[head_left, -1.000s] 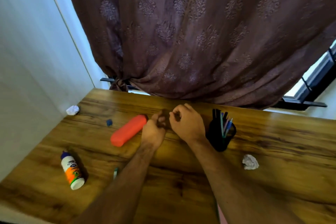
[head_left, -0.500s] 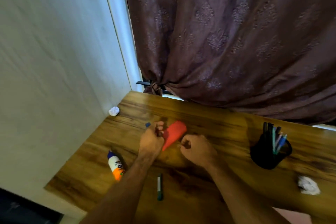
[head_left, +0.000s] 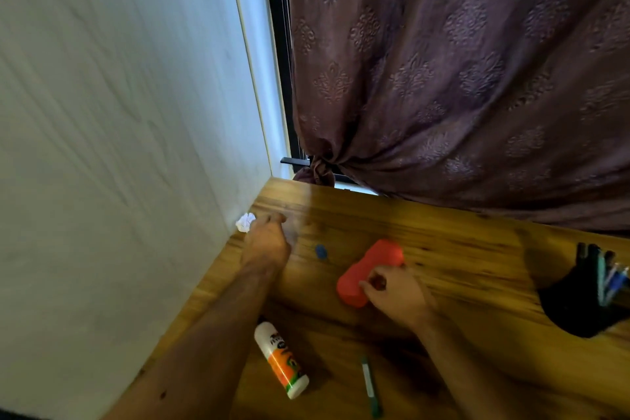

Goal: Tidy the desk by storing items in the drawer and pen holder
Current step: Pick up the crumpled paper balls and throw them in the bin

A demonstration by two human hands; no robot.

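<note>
Wooden desk (head_left: 460,249) fills the lower view, a glue bottle (head_left: 281,360) and green pen (head_left: 370,382) lying nearest; since half a second ago the left hand (head_left: 267,242) has left the orange case (head_left: 370,271) and reached to the paper ball (head_left: 246,222) by the wall, fingers blurred, grip unclear, while the right hand (head_left: 395,290) rests curled against the case, the pen holder (head_left: 586,300) at far right

We find print on one thing only: the glue bottle (head_left: 281,360), lying on the desk (head_left: 477,249) at the lower middle of the frame. Its orange and green label carries dark lettering near the top end, but blur keeps us from reading any word.
</note>
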